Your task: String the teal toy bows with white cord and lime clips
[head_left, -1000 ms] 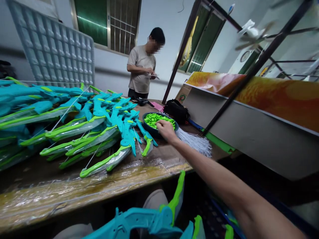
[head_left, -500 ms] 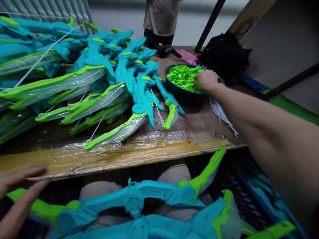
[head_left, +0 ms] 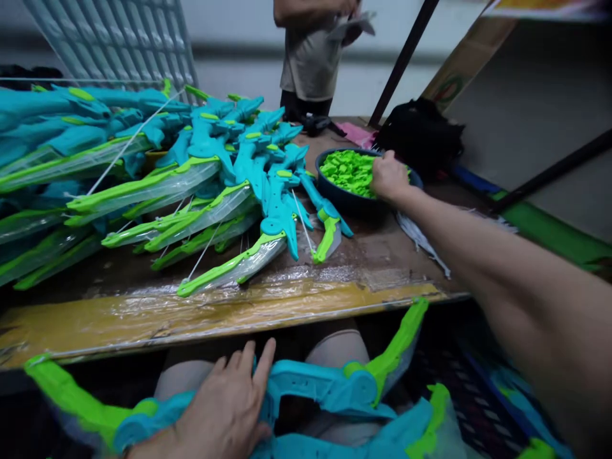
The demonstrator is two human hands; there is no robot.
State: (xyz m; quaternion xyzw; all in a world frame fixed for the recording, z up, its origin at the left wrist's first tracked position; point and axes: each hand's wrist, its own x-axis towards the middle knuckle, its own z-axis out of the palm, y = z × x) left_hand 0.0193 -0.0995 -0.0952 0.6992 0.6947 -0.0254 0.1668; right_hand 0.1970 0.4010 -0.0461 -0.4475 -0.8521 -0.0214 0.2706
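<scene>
My left hand point(head_left: 228, 400) lies over the middle of a turquoise toy bow point(head_left: 315, 379) with green limb tips, on my lap. Its fingers are stretched out and the thumb is partly hidden. A second toy bow point(head_left: 354, 443) rests in front of it, nearer to me, cut off by the lower edge. At the end of my outstretched arm, my right hand point(head_left: 391, 175) reaches into a dark blue bowl point(head_left: 347, 196) heaped with small green plastic pieces point(head_left: 348, 171). Its fingers are curled down and pressed together; the fingertips and anything between them are hidden.
A large pile of toy bows point(head_left: 205, 172) with white strings covers the table's left side. Tape runs along the table edge point(head_left: 210, 312). White strings point(head_left: 421, 239) lie beside the bowl, a black bag point(head_left: 421, 137) behind it. A person point(head_left: 313, 60) stands beyond the table.
My left hand has moved right from the left edge onto the middle of the bow. My right hand stays at the bowl. The view has tilted up slightly.
</scene>
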